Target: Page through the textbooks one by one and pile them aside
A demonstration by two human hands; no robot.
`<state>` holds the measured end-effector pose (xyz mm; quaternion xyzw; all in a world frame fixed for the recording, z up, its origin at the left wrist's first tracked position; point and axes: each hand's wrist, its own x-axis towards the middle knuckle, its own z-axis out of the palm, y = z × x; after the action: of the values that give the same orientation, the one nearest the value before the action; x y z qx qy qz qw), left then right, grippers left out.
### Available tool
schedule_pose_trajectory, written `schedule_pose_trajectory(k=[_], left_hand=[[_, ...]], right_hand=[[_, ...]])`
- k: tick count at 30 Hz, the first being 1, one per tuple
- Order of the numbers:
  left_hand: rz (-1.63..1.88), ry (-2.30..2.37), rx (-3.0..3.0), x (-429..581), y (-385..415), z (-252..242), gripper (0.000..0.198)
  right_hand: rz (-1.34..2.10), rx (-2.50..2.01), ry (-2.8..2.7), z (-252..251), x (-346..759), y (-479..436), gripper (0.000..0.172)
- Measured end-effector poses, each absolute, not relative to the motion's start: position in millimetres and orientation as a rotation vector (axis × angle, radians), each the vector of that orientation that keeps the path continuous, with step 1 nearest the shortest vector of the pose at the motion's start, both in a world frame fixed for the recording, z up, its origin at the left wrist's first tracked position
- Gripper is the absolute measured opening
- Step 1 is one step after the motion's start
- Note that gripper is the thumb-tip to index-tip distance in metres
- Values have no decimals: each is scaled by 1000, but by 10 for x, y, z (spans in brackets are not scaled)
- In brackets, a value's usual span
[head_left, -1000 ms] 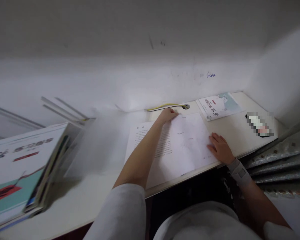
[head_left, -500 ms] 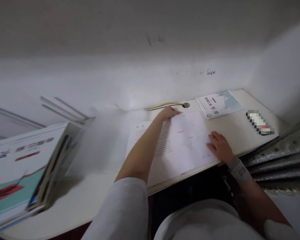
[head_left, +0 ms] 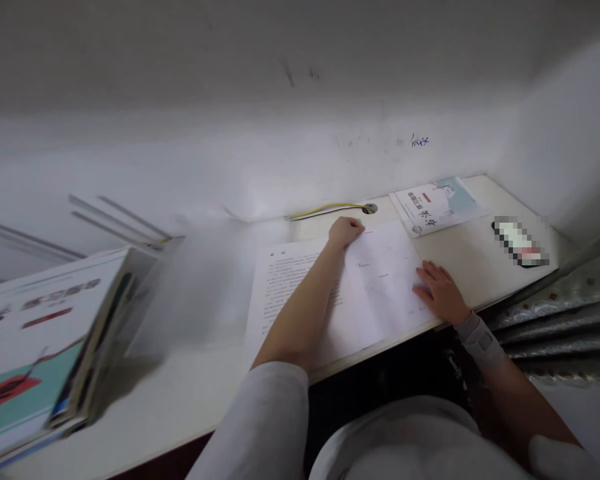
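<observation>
Printed paper [head_left: 290,273] lies spread on the white desk, dense text on its left page and a few short lines on the paler right page [head_left: 380,293]. My left hand [head_left: 347,231] rests at the top of the paper, near where the pages meet, its fingers curled in. Whether they pinch anything is hidden. Across the text page stretches my left forearm, covering part of it. My right hand [head_left: 441,290], a pale band on its wrist, lies flat with fingers stretched at the right page's outer edge.
A stack of books [head_left: 55,333] stands at the left on the desk [head_left: 180,393], beside a translucent sheet [head_left: 195,287]. Behind the paper, a yellow cable [head_left: 325,207] runs into a round hole [head_left: 369,209]. A booklet [head_left: 437,205] and a blurred-out phone [head_left: 523,243] lie at the right.
My left hand has shifted slightly right and its fingers have curled in. The left forearm has moved right, showing more of the text page. My right hand stays in place.
</observation>
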<state>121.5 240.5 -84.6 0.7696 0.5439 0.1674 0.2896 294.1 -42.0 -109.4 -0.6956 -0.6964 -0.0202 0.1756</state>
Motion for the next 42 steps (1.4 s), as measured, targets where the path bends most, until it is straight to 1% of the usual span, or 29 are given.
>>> schedule_pose_trajectory(k=[11, 14, 16, 18, 20, 23, 26, 28, 31, 34, 42], left_hand=[[520, 1609, 2155, 1312, 2185, -833, 21], [607, 1635, 2182, 1313, 2087, -762, 31], [717, 1574, 2260, 1227, 1992, -700, 38], [757, 1400, 2403, 1031, 1844, -634, 40], [684, 1208, 2543, 739, 1613, -580, 40], [529, 1121, 2662, 287, 1098, -566, 44], [397, 1028, 2739, 74, 529, -659, 57], [279, 993, 2768, 92, 246, -751, 63], [199, 1050, 2769, 209, 47, -855, 68], [182, 1090, 2766, 277, 30, -879, 68], [79, 1113, 2754, 340, 38, -834, 64]], right_hand=[[-58, -1982, -2011, -1093, 2952, -417, 52], [-69, -1973, -2018, -1092, 2939, -421, 50], [-76, -1972, -2018, -1088, 2926, -427, 49], [-78, -1976, -2013, -1080, 2921, -429, 47], [-62, -1967, -2013, -1069, 2937, -417, 45], [1, -1926, -1936, -1038, 3024, -338, 40], [168, -1882, -1758, -978, 3170, -178, 40], [362, -1862, -1655, -922, 3268, -49, 40], [683, -1788, -1494, -839, 3369, 110, 38], [920, -1674, -1314, -772, 3421, 170, 35], [1142, -1654, -988, -594, 3429, 114, 38]])
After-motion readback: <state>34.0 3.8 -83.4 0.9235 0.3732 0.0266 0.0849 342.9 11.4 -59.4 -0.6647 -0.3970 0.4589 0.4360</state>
